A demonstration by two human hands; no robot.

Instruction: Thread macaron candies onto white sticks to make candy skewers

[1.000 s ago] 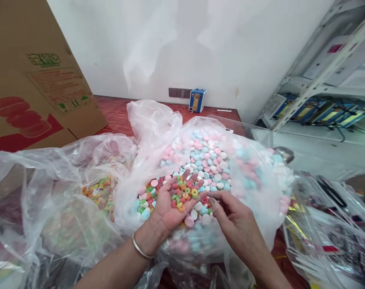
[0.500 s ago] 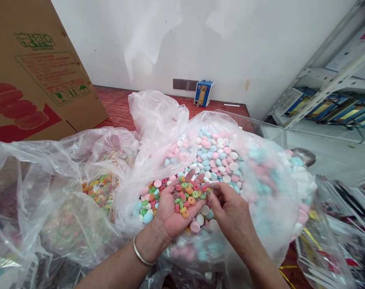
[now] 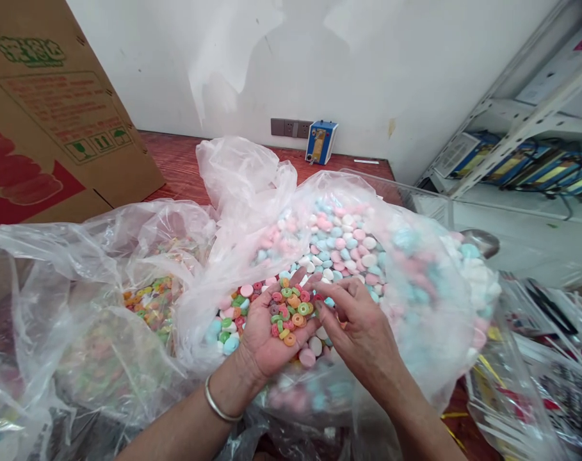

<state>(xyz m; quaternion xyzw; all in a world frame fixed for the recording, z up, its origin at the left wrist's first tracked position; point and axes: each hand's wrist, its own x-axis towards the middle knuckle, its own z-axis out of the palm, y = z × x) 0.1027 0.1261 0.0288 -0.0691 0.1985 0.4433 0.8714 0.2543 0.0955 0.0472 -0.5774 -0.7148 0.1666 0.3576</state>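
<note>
My left hand [image 3: 260,339] lies palm up, cupped under a pile of small ring-shaped gummy candies [image 3: 293,310] in red, orange, green, yellow and purple. My right hand [image 3: 358,323] reaches in from the right, its thumb and index finger pinching at a red ring on the pile's edge. Both hands are over an opened clear plastic bag [image 3: 242,246] full of pink, blue and white button-shaped candies [image 3: 351,246]. More coloured rings lie among the buttons left of my left hand. A second plastic bag [image 3: 98,250] at left holds similar rings [image 3: 151,298].
A large cardboard box [image 3: 74,115] stands at the back left. By the wall are a small blue box [image 3: 322,142] and sockets [image 3: 291,127]. At right are a metal scoop [image 3: 483,243], clear plastic containers [image 3: 516,384] and a white shelf rack [image 3: 502,150].
My right thumb and index finger have moved slightly left, further over the pile of rings. My left hand keeps its cupped pose. The whole view has shifted a little.
</note>
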